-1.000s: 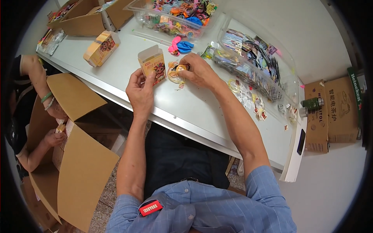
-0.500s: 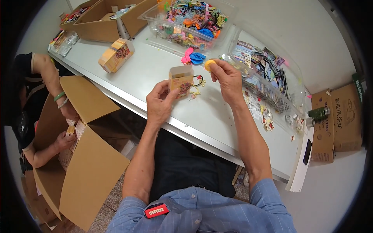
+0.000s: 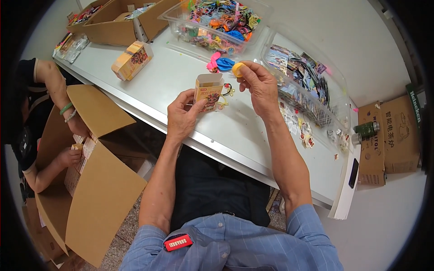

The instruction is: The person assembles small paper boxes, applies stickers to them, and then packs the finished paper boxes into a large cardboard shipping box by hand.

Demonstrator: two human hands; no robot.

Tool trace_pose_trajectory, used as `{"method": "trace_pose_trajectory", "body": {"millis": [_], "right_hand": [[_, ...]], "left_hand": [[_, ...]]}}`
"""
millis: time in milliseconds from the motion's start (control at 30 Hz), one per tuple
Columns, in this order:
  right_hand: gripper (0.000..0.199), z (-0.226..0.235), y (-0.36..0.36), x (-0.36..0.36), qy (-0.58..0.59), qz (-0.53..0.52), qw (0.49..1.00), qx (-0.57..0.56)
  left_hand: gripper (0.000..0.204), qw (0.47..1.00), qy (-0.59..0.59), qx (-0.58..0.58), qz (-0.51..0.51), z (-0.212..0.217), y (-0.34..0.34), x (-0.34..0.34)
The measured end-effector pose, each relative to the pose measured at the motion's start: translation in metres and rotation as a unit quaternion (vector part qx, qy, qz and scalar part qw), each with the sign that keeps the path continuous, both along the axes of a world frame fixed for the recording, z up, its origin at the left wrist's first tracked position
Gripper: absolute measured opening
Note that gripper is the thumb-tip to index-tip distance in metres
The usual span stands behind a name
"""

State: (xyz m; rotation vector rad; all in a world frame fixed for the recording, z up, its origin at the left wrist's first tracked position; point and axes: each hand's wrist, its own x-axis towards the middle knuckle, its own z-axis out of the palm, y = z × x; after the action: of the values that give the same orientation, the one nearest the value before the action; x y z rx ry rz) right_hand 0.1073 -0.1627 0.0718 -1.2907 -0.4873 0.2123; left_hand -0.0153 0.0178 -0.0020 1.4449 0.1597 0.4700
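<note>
My left hand (image 3: 182,116) is closed round a small yellow printed box (image 3: 207,96), which stands upright over the table with its top flap up. To the right of it and a little higher, my right hand (image 3: 261,88) pinches a small round yellow thing (image 3: 238,69) between thumb and fingers; its exact kind is unclear. Behind the box lie a black hair tie (image 3: 228,87) and a yellow one (image 3: 223,105), both partly hidden. A blue balloon (image 3: 225,64) and a pink balloon (image 3: 213,62) rest beyond, near the yellow thing.
A clear bin (image 3: 181,32) of colourful bands stands at the back, beside another clear bin (image 3: 302,100) of cards. Small packets (image 3: 307,135) lie nearer me. Grouped yellow boxes (image 3: 132,61) stand left. A co-worker's hand (image 3: 70,157) reaches into an open carton (image 3: 106,198).
My right hand has moved slightly left and away from me, with the yellow thing turned a little. My left hand still holds the box. The whole view has shifted slightly.
</note>
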Motion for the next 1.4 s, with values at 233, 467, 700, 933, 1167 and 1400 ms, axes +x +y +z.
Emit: {"method": "trace_pose_trajectory", "body": {"millis": [233, 467, 700, 933, 1167, 1400], "right_hand": [[0.025, 0.005, 0.006, -0.005, -0.055, -0.007, 0.997, -0.048], [0.018, -0.003, 0.015, -0.016, -0.142, -0.022, 0.986, -0.087], [0.013, 0.000, 0.021, -0.014, -0.463, -0.002, 0.859, -0.220], [0.012, 0.003, 0.004, -0.027, -0.302, -0.111, 0.934, -0.155], [0.048, -0.037, 0.000, -0.055, -0.128, -0.061, 0.964, -0.224], [0.025, -0.052, 0.006, -0.058, -0.097, -0.086, 0.987, -0.095]], "left_hand": [[0.035, 1.000, 0.013, 0.013, -0.008, 0.002, 0.001, -0.003], [0.035, 0.999, 0.009, -0.002, -0.041, 0.002, 0.002, -0.004], [0.033, 0.997, -0.011, -0.026, -0.069, 0.000, 0.004, -0.005], [0.033, 0.999, -0.004, -0.009, -0.053, -0.004, 0.006, -0.004], [0.034, 0.999, -0.017, -0.031, -0.036, 0.000, 0.003, -0.005], [0.035, 0.999, -0.019, -0.023, -0.035, -0.005, 0.003, -0.002]]}}
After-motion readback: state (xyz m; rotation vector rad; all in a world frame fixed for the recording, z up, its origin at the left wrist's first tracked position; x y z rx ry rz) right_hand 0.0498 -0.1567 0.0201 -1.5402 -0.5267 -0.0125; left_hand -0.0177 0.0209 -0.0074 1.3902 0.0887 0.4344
